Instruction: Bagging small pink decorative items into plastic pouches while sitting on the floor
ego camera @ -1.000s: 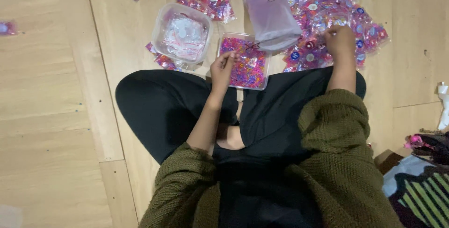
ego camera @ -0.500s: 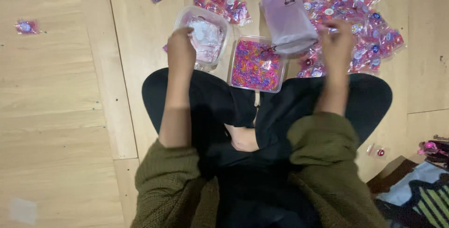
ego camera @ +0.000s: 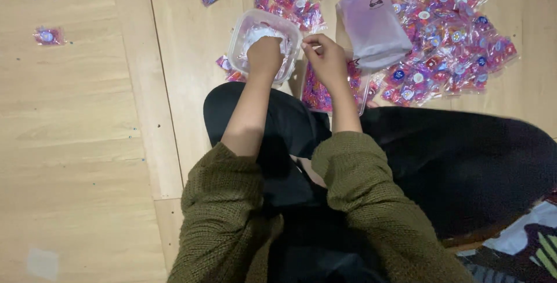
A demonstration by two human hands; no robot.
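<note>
Now, the scene: a person sits on a wooden floor (ego camera: 81, 143), seen from above, with both arms in olive knitted sleeves reaching forward.
Left hand: the left hand (ego camera: 264, 55) is curled into a loose fist inside the clear plastic container (ego camera: 239, 34); I cannot tell if it holds something, the fingers are hidden under the knuckles.
Right hand: the right hand (ego camera: 327, 61) is narrow, fingertips pinched together near the rim of the same container; a thin pale edge shows at the fingertips, too small to say what it is.
Clear plastic container: it stands on the floor just in front of the left knee, with white and pinkish content inside.
Second container: another clear container (ego camera: 316, 92), full of pink and purple small packets, lies under the right hand, just beside the first one.
Packets: many small colourful packets (ego camera: 447, 45) are spread on the floor to the right and behind the containers; one lone packet (ego camera: 47, 36) lies well apart at the left.
Pale lilac pouch: a pale lilac pouch (ego camera: 374, 27) rests on the packets, near the right hand.
</note>
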